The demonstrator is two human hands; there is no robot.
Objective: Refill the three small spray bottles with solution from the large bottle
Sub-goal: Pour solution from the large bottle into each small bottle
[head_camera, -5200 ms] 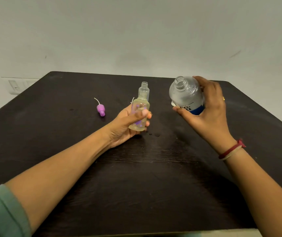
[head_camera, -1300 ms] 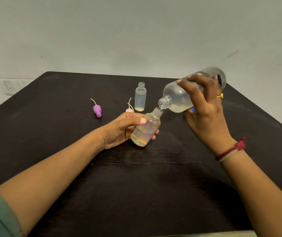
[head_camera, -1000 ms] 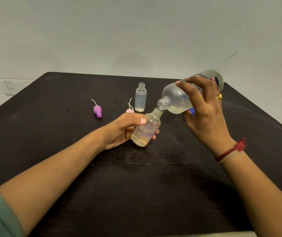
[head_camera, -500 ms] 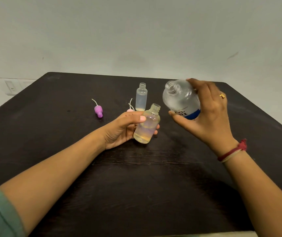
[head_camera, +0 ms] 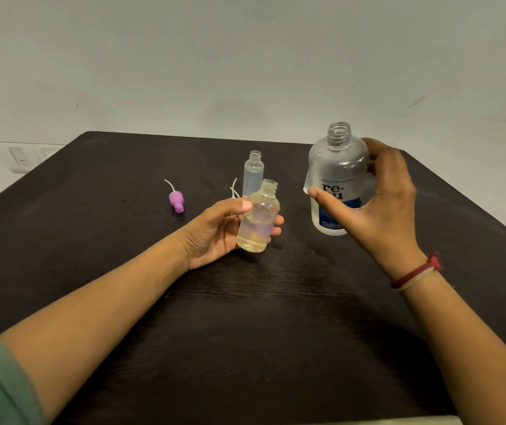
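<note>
Head view: small bottle (head_camera: 258,222) is gripped in left hand (head_camera: 215,231), thumb in front, fingers curled behind. It is uncapped, tilted slightly right and part-filled with yellowish liquid. Large bottle (head_camera: 337,176) is held upright in right hand (head_camera: 377,210), thumb across the label, fingers wrapped behind. It is uncapped, just right of small bottle and not touching it. Base contact with table (head_camera: 245,332) cannot be told. Second bottle (head_camera: 253,173) is stood uncapped behind small bottle, partly hidden by it. Purple cap (head_camera: 176,202) with tube is laid further left. Table is dark wood; pale wall and switch (head_camera: 22,157) are seen behind.
</note>
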